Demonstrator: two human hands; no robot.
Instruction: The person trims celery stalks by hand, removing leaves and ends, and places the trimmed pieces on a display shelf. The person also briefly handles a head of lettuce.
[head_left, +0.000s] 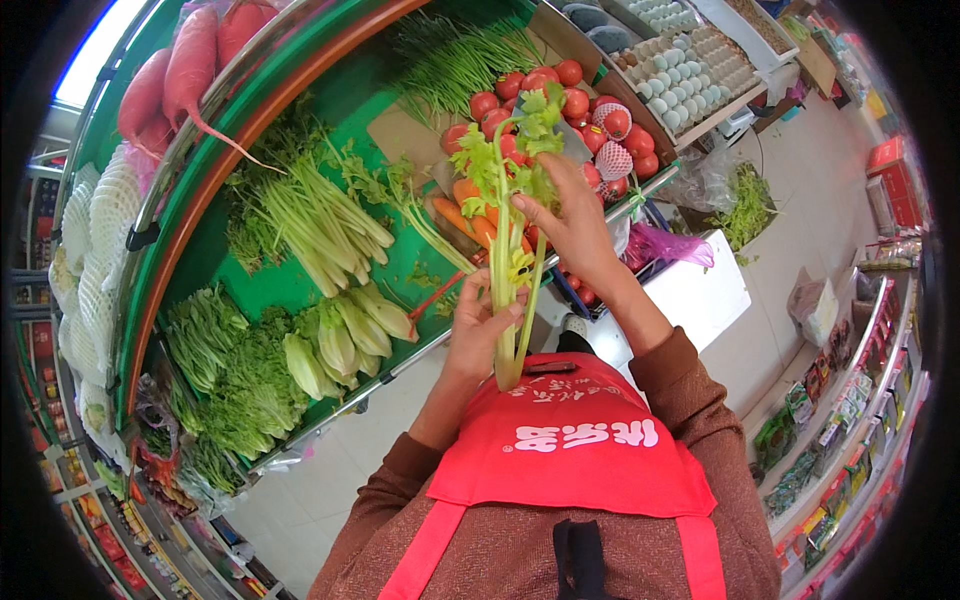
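Observation:
A bunch of celery (506, 292) stands roughly upright in front of my red apron, its root end low and its leaves at the top. My left hand (481, 319) is closed round the lower stalks. My right hand (566, 214) is at the leafy upper part, thumb and fingers on the leaves and a stalk. Behind the celery lie carrots (454, 217) and a box of tomatoes (577, 101), some in foam nets. On the green display shelf (420, 274) lie more celery stalks (322, 217), with pale heads of leafy vegetable (345, 337) nearer me.
Lettuce (255, 397) fills the shelf's near left end. Large red radishes (187, 71) lie on the upper tier, above its metal rail. Egg trays (675, 82) stand at the upper right. A white box (712, 292) and loose green leaves (742, 206) are on the floor side.

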